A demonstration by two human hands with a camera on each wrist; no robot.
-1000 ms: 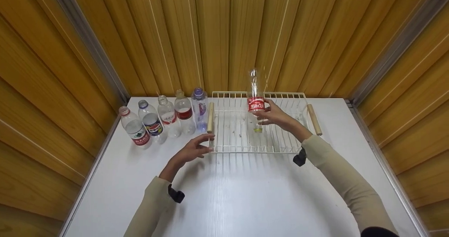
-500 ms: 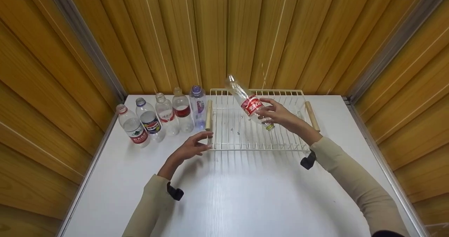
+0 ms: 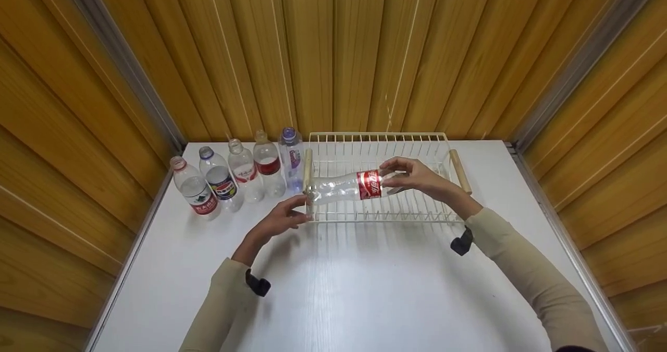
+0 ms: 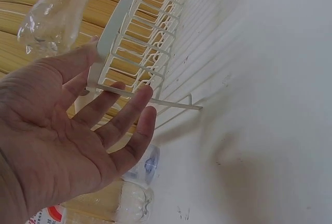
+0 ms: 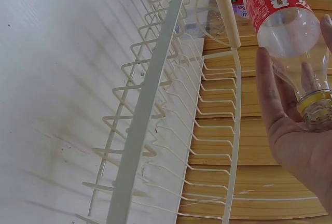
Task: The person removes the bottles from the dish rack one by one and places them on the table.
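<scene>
A clear plastic bottle (image 3: 336,190) with a red label lies nearly level above the white wire rack (image 3: 385,221), base to the left. My right hand (image 3: 419,179) grips its neck end between thumb and fingers; the right wrist view shows a yellow ring (image 5: 317,98) at the neck. At the rack's front left corner, my left hand (image 3: 281,217) holds the frame between thumb and fingers, its other fingers loosely bent in the left wrist view. The bottle's base (image 4: 46,32) hangs close above that hand.
Several uncapped bottles stand in a slanting row left of the rack, from a red-labelled bottle (image 3: 195,189) to a purple-tinted bottle (image 3: 291,159). Wooden handles flank the rack, one left handle (image 3: 307,168) and one right handle (image 3: 460,171). Wood-patterned walls (image 3: 359,55) enclose the white table (image 3: 354,289).
The bottle has turned from upright, neck down, through a slant to nearly level, its base swinging left and down. My right hand has shifted slightly right; my left hand stays at the rack's corner.
</scene>
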